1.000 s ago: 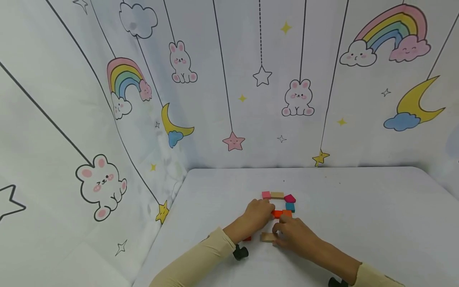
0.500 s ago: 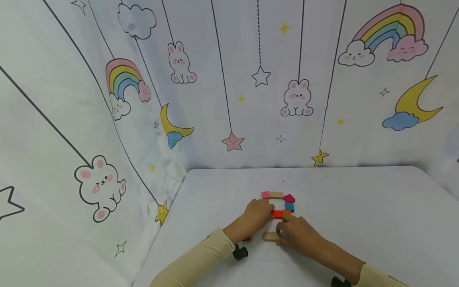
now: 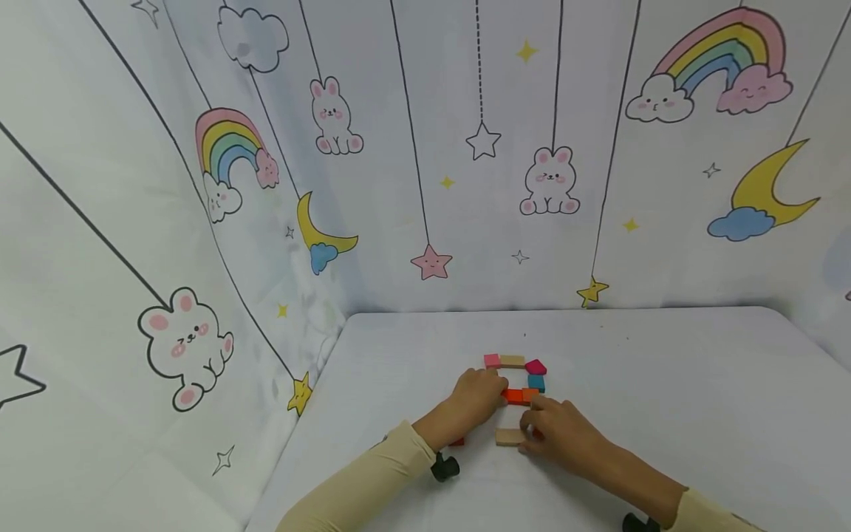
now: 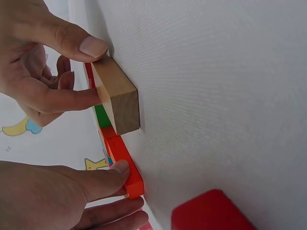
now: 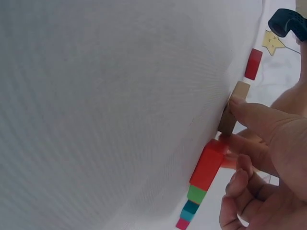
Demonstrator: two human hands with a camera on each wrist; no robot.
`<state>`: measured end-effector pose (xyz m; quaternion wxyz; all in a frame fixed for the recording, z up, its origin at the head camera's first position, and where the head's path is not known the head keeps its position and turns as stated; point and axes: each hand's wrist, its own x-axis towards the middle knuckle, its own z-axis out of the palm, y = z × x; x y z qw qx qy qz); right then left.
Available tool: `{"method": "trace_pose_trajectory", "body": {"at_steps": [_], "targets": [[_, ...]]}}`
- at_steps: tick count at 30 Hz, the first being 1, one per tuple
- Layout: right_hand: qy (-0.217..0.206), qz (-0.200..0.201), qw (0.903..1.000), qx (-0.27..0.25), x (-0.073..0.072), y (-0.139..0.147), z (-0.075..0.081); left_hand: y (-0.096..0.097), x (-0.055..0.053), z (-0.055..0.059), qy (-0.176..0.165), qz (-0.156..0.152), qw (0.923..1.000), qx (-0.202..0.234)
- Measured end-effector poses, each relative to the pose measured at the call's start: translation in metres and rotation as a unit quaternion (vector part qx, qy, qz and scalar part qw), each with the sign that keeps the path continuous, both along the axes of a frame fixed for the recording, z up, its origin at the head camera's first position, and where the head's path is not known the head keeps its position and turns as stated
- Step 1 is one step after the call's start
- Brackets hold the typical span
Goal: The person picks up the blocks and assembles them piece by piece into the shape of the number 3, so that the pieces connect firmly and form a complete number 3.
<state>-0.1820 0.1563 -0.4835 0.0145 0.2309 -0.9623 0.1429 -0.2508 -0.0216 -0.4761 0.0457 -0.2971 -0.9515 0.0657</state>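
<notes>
My right hand (image 3: 565,436) pinches a plain wooden block (image 3: 510,437) between thumb and fingers, low on the table. In the left wrist view this wooden block (image 4: 117,96) stands out in front, with the right thumb on its near end. My left hand (image 3: 472,399) pinches an orange-red block (image 4: 127,167), its thumb on one face and fingers on the opposite side. Beside it lies an orange block (image 3: 530,395). A red block (image 5: 208,165) lies close by the right fingers, and a green block (image 5: 196,193) shows beyond it.
A pink block (image 3: 491,360), another wooden block (image 3: 512,361), a magenta five-sided block (image 3: 535,367) and a blue block (image 3: 536,383) lie in a bent row behind the hands. One more red block (image 3: 456,442) sits under the left wrist. The white table (image 3: 665,414) meets a patterned cloth.
My right hand has slid a little to the right, bringing the wooden block along. The left hand stays in place at the orange-red block.
</notes>
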Motion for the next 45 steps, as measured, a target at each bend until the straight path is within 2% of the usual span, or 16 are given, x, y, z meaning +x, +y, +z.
{"method": "trace_pose_trajectory", "body": {"at_steps": [6, 22, 31, 39, 45], "targets": [[0.0, -0.007, 1.0, -0.006, 0.0002, 0.0028, 0.0022, -0.0008, -0.0012, -0.0006, 0.0, -0.002, 1.0, -0.001], [-0.004, 0.005, 0.9999, -0.015, 0.0039, 0.0061, 0.006, -0.001, 0.0003, 0.0015, 0.004, -0.004, 1.0, -0.002], [0.011, 0.026, 0.9994, -0.021, 0.0025, 0.0104, 0.002, -0.0004, 0.0003, -0.0009, 0.013, -0.004, 0.9999, -0.01], [0.002, 0.019, 0.9997, -0.017, 0.0017, 0.0097, 0.0013, 0.0002, 0.001, 0.001, 0.003, 0.002, 0.9999, -0.014], [0.01, 0.019, 0.9996, -0.015, 0.002, 0.0106, 0.001, 0.0006, 0.0009, 0.0017, 0.001, 0.005, 0.9999, -0.015]]}}
